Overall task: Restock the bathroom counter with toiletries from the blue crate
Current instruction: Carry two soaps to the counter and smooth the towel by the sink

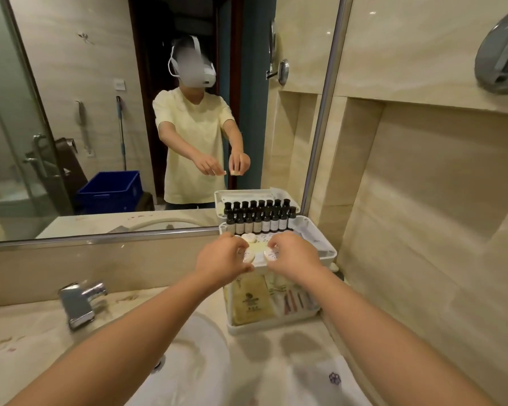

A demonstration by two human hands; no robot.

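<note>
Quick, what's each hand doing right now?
Left hand: pinching a round wrapped soap.
Right hand: pinching a second wrapped soap.

The left soap (245,256) and right soap (272,255), both pinched, are white with small dark lettering. Just beyond the grip, the bottles (257,222) are dark brown with black caps and pale labels. The tray (330,253) beneath is white, and the packets (250,303) below are tan with a dark emblem.
</note>
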